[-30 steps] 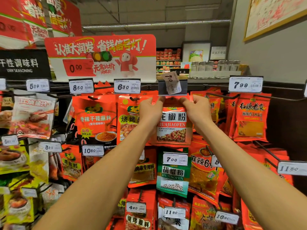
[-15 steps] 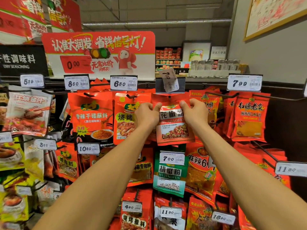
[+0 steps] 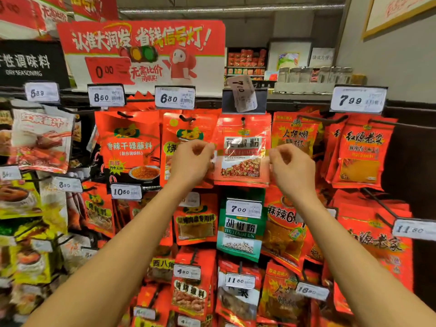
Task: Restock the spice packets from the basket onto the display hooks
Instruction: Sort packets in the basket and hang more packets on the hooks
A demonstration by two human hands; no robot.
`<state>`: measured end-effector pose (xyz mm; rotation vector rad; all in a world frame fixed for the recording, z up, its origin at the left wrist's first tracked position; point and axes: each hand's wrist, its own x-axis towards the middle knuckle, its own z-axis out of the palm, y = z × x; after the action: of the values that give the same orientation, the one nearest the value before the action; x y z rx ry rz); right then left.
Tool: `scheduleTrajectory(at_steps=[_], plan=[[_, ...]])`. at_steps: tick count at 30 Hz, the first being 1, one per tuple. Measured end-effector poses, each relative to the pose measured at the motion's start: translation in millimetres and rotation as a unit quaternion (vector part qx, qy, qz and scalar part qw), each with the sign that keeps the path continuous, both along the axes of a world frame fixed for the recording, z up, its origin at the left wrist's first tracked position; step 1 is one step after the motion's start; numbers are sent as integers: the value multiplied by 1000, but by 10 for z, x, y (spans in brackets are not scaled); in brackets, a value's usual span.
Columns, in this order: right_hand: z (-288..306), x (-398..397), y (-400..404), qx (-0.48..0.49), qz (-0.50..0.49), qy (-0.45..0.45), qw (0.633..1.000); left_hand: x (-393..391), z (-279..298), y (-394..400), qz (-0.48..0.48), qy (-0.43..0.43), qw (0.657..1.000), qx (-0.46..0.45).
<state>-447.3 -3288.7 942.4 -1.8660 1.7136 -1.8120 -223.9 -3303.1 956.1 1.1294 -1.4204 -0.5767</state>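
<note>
Grey wall (image 3: 389, 57) on the right, framed picture (image 3: 398, 13), distant shelves (image 3: 246, 61), ceiling pipe (image 3: 231, 9)

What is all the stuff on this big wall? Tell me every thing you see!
Spice packet: one, red with a clear window, on the top middle hook, between both hands.
Green packet: one, green and white, just below it.
Other hanging packets: many, mostly red, some yellow at far left, across the rows.
Price tags: many, white, at hook ends; one 7.00 tag sits crooked above the spice packet.
Promo sign: one, red and white, top.
Black sign: one, upper left.
Left hand: at the packet's left edge.
Right hand: at its right edge.
</note>
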Motion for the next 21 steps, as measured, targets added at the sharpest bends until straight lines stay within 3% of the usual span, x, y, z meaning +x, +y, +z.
scheduleTrajectory(at_steps=[5,8,11,17,21], plan=[[-630,149,453,49,85,-68,993,383,-674,512,-78,80,991,78],[-1228,301,679,162,190,-135,959,595,-1299,754,-64,122,980,146],[-1897,496,779,282,233,-183,912,786,-1976,952,-22,177,954,240],[-3294,850,913,487,187,-198,830,1069,-3362,1372,92,231,873,419],[-4446,992,1073,613,123,-217,750,1217,-4371,1694,140,219,806,532]])
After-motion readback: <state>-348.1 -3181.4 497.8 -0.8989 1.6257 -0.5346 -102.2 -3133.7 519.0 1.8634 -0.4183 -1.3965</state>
